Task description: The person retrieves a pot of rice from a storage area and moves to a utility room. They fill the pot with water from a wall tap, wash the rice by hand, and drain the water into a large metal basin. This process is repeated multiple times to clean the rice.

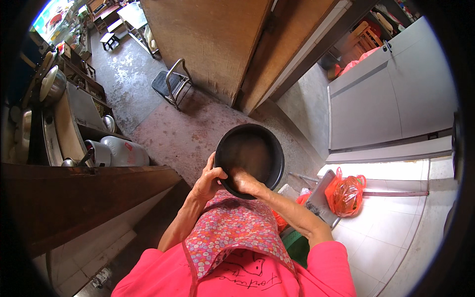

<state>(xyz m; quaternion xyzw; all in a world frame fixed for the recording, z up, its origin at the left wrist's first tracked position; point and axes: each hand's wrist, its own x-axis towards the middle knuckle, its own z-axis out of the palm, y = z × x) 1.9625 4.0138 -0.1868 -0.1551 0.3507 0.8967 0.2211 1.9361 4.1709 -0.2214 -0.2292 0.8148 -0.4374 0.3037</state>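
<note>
In front of my apron sits a round, deep black pot (275, 143), tilted so that I look down into it. My left hand (212, 179) grips its rim at the left, thumb over the edge and fingers along the outside wall. Down inside the pot is my right hand (243, 181), low and near the side closest to me. Its fingers are smeared and partly hidden in the murky brownish contents, so their pose does not show. What lies in the pot is too blurred to name.
A small metal-framed chair (168, 85) stands ahead on the concrete floor. To the left are a wooden counter (94, 198) and a white gas cylinder (123, 151). On the right, a red plastic bag (346, 194) rests near a grey door (391, 94). A green basket (297, 247) is beside me.
</note>
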